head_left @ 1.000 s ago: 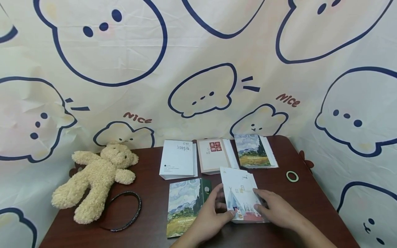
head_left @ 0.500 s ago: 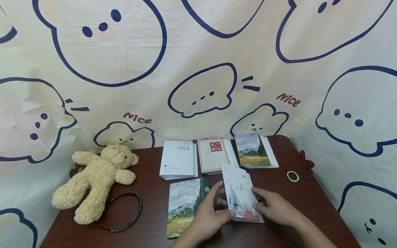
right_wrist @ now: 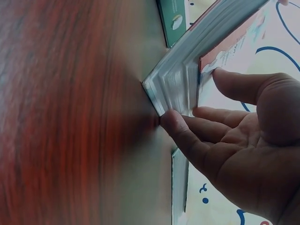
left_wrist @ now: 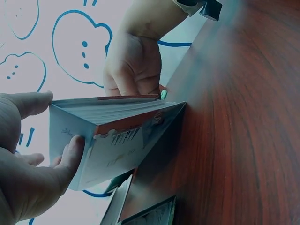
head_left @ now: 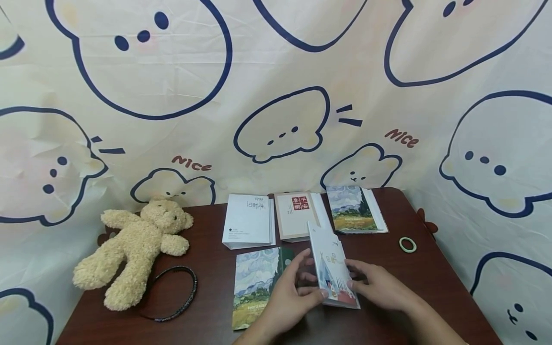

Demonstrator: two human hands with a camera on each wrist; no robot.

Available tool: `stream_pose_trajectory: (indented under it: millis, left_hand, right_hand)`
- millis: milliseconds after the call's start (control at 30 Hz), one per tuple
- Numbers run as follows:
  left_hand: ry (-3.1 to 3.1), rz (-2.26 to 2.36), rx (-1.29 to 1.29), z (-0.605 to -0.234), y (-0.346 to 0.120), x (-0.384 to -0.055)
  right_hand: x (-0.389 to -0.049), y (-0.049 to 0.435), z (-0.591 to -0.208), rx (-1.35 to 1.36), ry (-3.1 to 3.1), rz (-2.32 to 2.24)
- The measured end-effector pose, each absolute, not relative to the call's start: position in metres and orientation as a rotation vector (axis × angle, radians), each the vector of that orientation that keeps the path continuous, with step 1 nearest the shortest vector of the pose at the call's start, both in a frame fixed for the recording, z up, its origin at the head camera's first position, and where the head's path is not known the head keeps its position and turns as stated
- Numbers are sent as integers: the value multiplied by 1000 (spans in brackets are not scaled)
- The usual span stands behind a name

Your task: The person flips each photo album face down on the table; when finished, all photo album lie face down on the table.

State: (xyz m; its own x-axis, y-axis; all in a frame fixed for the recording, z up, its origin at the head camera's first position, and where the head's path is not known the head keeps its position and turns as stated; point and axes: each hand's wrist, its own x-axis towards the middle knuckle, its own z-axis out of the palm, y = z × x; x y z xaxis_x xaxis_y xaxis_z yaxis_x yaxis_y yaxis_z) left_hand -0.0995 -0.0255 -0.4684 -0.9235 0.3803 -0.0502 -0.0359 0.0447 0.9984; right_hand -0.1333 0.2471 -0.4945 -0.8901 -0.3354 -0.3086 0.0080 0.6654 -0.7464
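- White album [head_left: 333, 268], tilted, lies between the two hands; a lower edge meets or nearly meets the table [head_left: 435, 287], actual contact being unclear.
- Left hand [head_left: 294, 294]: thumb and fingers hold the album at its spine [left_wrist: 65, 123].
- Right hand [head_left: 375, 281]: thumb at the cover's edge, fingertips at the page ends, holding the opposite side.
- Room to the right: wood runs from the right hand to the table's right edge, the green ring [head_left: 400, 244] lying beyond the hand on this stretch.
- Room to the left: the painted album [head_left: 254, 282] lies just beside the left hand, partly hidden by it; hoop [head_left: 192, 292] and bear [head_left: 138, 247] lie well apart on that side.
- Beyond the hands: a row of three further albums [head_left: 247, 220], the middle one near the held album's top corner.
- Change from one second earlier: the cover appears narrower, more of the spine shows, and the right hand has shifted slightly toward the left hand.
- Appearance: tent picture and reddish lower band on the cover; pages [right_wrist: 171, 86] fanned into separate bundles at the right hand's fingertips.
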Motion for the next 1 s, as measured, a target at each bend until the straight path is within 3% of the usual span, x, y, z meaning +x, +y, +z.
stream_pose_trajectory:
  millis: [1000]
  left_hand:
    - [2133,1928,356,-458,-30,-101]
  right_hand:
    - [-140,222,-502,-436,2173,-1386]
